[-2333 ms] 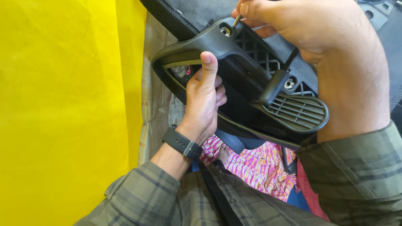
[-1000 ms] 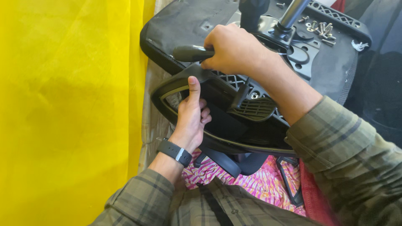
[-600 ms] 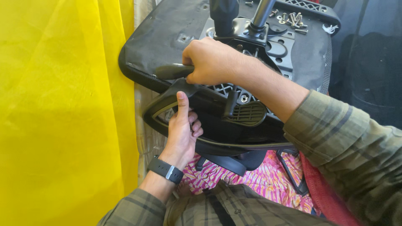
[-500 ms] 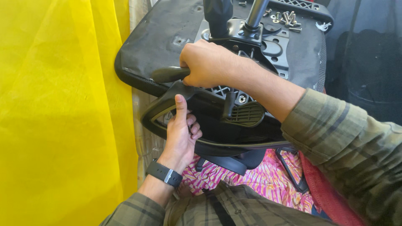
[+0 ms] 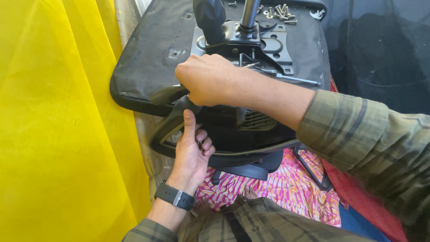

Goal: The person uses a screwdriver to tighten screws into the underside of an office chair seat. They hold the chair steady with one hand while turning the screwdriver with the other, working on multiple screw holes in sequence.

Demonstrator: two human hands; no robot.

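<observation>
While the upturned chair seat [image 5: 152, 58] lies against the yellow curtain [image 5: 58, 125], head view shows the left hand [image 5: 191, 154] curled around the black armrest [image 5: 166, 130] below it, thumb up; the right hand [image 5: 208, 80] is fisted around a dark handle [image 5: 168, 93] at the seat's edge. Loose screws [image 5: 280, 11] rest near the metal plate [image 5: 264, 42].

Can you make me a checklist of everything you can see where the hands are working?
Surface: upturned black chair seat, underside up.
Job's things: black armrest loop; metal mounting plate with post.
Clutter: loose screws on the seat's far edge.
Hands: left hand grips the armrest, thumb up; right hand is fisted around a dark handle.
Cables: nothing seen.
Surroundings: yellow curtain left; pink patterned cloth below; black wristwatch.
</observation>
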